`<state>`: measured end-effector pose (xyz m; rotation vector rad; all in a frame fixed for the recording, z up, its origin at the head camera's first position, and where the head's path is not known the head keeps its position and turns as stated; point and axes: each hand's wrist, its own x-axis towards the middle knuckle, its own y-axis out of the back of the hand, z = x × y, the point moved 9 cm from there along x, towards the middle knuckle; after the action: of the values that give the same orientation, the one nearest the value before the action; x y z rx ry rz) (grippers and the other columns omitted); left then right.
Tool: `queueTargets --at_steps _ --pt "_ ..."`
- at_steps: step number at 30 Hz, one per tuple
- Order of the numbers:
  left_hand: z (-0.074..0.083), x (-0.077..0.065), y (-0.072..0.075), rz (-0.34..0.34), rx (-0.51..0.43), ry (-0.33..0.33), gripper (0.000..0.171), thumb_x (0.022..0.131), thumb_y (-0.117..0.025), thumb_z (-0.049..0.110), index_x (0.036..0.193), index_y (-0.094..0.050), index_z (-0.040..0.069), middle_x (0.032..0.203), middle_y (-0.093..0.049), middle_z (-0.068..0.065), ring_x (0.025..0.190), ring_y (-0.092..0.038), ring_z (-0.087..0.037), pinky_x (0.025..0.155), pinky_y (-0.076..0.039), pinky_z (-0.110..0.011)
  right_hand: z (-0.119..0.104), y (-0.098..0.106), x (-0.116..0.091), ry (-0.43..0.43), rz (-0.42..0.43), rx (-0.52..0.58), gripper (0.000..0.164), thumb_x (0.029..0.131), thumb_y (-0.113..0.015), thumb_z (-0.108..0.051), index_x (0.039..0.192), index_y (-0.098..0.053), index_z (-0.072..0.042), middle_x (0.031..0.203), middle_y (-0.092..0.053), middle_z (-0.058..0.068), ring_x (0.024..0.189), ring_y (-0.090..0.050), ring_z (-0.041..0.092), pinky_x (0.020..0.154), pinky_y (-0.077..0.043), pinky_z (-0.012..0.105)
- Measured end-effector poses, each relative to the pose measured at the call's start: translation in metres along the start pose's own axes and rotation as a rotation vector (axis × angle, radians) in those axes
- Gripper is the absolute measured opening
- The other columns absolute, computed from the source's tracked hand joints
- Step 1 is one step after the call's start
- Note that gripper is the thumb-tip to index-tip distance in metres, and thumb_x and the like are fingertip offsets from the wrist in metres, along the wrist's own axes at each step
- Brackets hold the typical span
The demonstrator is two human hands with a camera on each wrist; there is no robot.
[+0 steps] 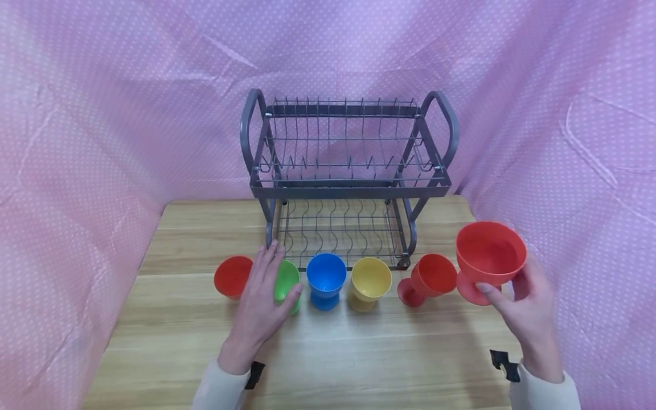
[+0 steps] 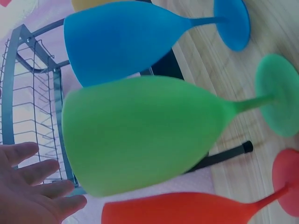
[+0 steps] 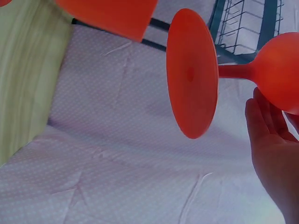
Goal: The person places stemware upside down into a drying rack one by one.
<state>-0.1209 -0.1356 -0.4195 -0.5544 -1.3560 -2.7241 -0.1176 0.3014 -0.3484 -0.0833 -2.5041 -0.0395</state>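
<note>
One pink, white-dotted cloth point(image 1: 102, 114) is hung around the back and both sides of one pale wood-grain table point(image 1: 359, 364). The widest stretch of tabletop is seen before the row of goblets, between the forearms; a narrower strip is left beyond the row's left end. One dark grey metal two-tier rack point(image 1: 348, 192) with two looped handles is set near the table's back edge. Two hands are seen. The left hand point(image 1: 260, 307) is held beside the green goblet, fingers straight and thumb apart; whether it is touched cannot be told. By the right hand point(image 1: 529, 313), thumb and fingers are clamped on a large-looking red plastic stemmed goblet point(image 1: 491, 250), lifted off the table, by which part of the right edge is hidden. Six goblets are counted, three of them red; five are stood upright in a row just before the rack: one left-end red goblet point(image 1: 230, 276), one green goblet point(image 1: 287, 279), one blue goblet point(image 1: 326, 273), one yellow goblet point(image 1: 371, 279) and one right-end red goblet point(image 1: 435, 273).
</note>
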Motion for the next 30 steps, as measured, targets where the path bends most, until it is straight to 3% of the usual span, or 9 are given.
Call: queueTargets --at_steps 4,12,18,26,30 --pt "0.004 0.002 -0.003 -0.024 -0.043 0.012 0.077 0.095 -0.07 0.042 0.159 -0.04 0.011 0.168 -0.031 -0.01 0.155 -0.024 -0.036 0.108 -0.043 -0.065 -0.007 -0.015 0.002 0.002 -0.05 -0.036 0.08 0.066 -0.079 0.027 0.139 -0.046 0.022 0.134 -0.06 0.023 0.119 -0.057 0.028 0.097 -0.052 0.019" --pt "0.011 0.003 -0.007 -0.041 -0.096 0.033 0.077 0.096 -0.068 0.043 0.16 -0.039 0.013 0.169 -0.03 -0.006 0.156 -0.023 -0.03 0.111 -0.041 -0.064 -0.012 -0.051 0.006 -0.029 -0.128 -0.236 0.089 0.059 -0.079 0.028 0.142 -0.051 0.014 0.136 -0.057 0.019 0.122 -0.054 0.026 0.096 -0.052 0.017" --pt "0.016 0.005 -0.01 -0.044 -0.133 0.037 0.075 0.096 -0.068 0.042 0.16 -0.04 0.016 0.168 -0.033 -0.005 0.155 -0.027 -0.03 0.108 -0.043 -0.065 -0.017 -0.078 0.012 -0.024 -0.198 -0.244 0.095 0.054 -0.083 0.026 0.143 -0.052 0.01 0.137 -0.055 0.021 0.124 -0.052 0.028 0.098 -0.052 0.018" --pt "0.024 0.006 -0.011 -0.03 -0.253 0.045 0.074 0.095 -0.068 0.039 0.16 -0.04 0.017 0.166 -0.035 -0.003 0.152 -0.032 -0.029 0.109 -0.044 -0.063 -0.016 -0.105 0.009 -0.072 -0.272 -0.378 0.099 0.059 -0.091 0.013 0.149 -0.053 -0.006 0.14 -0.056 0.008 0.126 -0.052 0.017 0.092 -0.053 0.016" --pt "0.027 0.006 -0.014 -0.047 -0.324 0.064 0.072 0.096 -0.065 0.038 0.16 -0.04 0.016 0.166 -0.035 -0.003 0.152 -0.033 -0.029 0.11 -0.042 -0.065 -0.017 -0.12 0.008 -0.05 -0.314 -0.42 0.099 0.06 -0.094 0.007 0.149 -0.054 -0.007 0.141 -0.056 0.009 0.127 -0.052 0.014 0.093 -0.052 0.016"
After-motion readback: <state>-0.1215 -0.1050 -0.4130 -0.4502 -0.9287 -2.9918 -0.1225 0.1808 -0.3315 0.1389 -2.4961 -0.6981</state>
